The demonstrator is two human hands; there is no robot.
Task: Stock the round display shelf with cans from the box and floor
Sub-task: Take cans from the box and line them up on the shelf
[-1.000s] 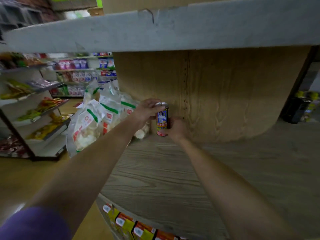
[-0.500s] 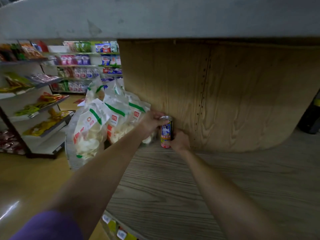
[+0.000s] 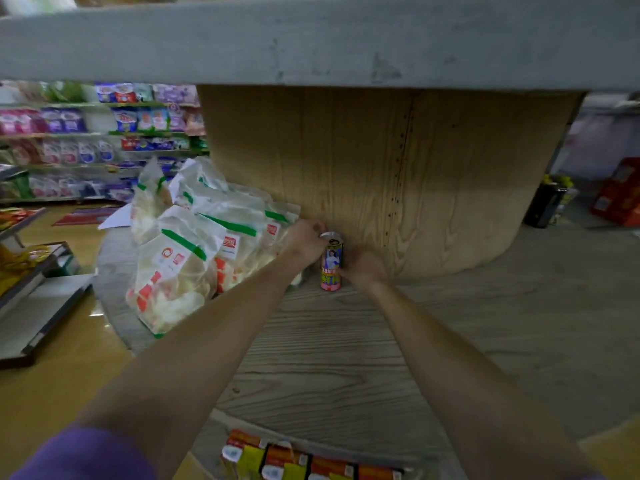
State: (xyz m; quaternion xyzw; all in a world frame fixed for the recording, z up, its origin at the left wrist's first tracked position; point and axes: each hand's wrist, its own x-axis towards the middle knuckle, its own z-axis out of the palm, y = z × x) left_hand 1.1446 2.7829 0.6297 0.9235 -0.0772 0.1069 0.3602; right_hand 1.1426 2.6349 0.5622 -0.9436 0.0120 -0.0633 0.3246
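A slim colourful can stands upright on the wood-grain round shelf, close against the curved wooden core. My left hand holds the can at its top rim from the left. My right hand curls round its lower right side. Both arms reach in under the grey upper shelf.
Clear snack bags with green stripes are stacked on the shelf just left of the can. Red and yellow cartons sit on the tier below. Store shelving fills the left background; a dark bin and red box stand far right.
The can stays between both hands at the core, its base now on the shelf board. The view has pulled back and shifted, showing more of the shelf and the lower cartons.
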